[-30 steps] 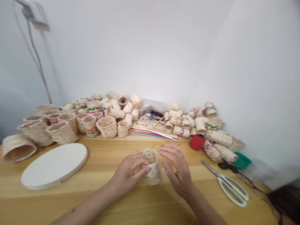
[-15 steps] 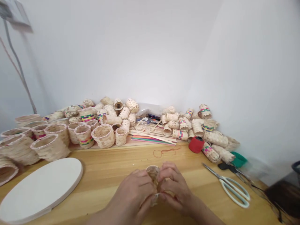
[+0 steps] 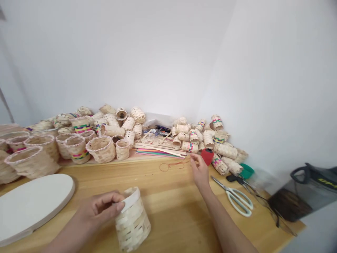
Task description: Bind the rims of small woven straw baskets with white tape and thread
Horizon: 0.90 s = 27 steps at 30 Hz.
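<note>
Woven basket: pale split-strip weave, standing upright on the bench at the near edge of the view, with a white strip lying along part of its rim.
Left hand: closed around the rim from the left of the woven basket, fingertips pressing on the white strip, so the hand is gripping the basket.
Right hand: raised well to the right of the woven basket, fingers drawn together and pointing up the bench; cannot tell whether they pinch anything.
Red spool: standing far beyond the woven basket to the right, just beside the right hand's fingertips.
Red thread: lying in a loose loop and line on the bench beyond the woven basket, its end close to the right hand.
White oval board: lying flat just left of the woven basket, beside the left hand.
Scissors: white-handled, lying open to the right of the woven basket, past the right forearm.
Finished baskets: heaped along the far side of the bench beyond the woven basket, many with coloured woven bands.
Craft strips: a bundle of coloured and natural strips lying among those heaps.
</note>
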Each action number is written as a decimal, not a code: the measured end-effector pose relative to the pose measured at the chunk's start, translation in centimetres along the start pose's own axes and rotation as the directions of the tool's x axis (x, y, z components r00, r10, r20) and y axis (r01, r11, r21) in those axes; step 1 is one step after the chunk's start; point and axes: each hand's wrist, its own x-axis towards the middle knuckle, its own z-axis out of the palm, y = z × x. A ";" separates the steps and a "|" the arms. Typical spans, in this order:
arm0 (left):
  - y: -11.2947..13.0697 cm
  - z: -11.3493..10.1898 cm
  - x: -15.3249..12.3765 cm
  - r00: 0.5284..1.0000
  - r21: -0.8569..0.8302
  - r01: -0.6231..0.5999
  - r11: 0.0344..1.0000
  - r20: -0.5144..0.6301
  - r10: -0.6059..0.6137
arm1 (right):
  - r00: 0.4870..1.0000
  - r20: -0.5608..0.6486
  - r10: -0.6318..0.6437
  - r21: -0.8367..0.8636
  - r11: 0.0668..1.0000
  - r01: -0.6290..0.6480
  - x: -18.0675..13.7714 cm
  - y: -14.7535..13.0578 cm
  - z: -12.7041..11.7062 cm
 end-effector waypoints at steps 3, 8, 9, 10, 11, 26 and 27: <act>-0.6 0.7 0.2 0.990 -0.122 0.124 0.985 0.088 -0.114 | 0.980 0.181 -0.088 -0.080 0.991 0.104 0.1 0.6 0.1; -1.1 1.3 0.8 0.985 -0.227 0.106 0.968 0.156 -0.072 | 0.833 0.515 -0.201 -0.172 0.928 0.330 0.6 -0.4 1.0; -1.4 1.3 0.6 0.988 -0.278 0.113 0.954 0.132 -0.079 | 0.790 0.575 -0.212 -0.176 0.911 0.373 0.9 -0.7 1.4; -1.6 1.2 0.4 0.990 -0.338 0.127 0.933 0.108 -0.095 | 0.746 0.629 -0.220 -0.176 0.894 0.412 1.2 -0.9 1.8; -1.9 1.2 0.1 0.989 -0.400 0.145 0.905 0.089 -0.119 | 0.704 0.675 -0.223 -0.174 0.878 0.446 1.5 -1.1 2.2; -3.1 0.6 -0.7 0.978 -0.552 0.164 0.817 0.196 -0.064 | 0.704 0.674 -0.223 -0.333 0.759 0.560 0.2 -1.7 3.4; -3.1 0.4 -0.8 0.971 -0.559 0.163 0.813 0.236 -0.033 | 0.689 0.677 -0.257 -0.306 0.754 0.582 -0.1 -2.5 3.8</act>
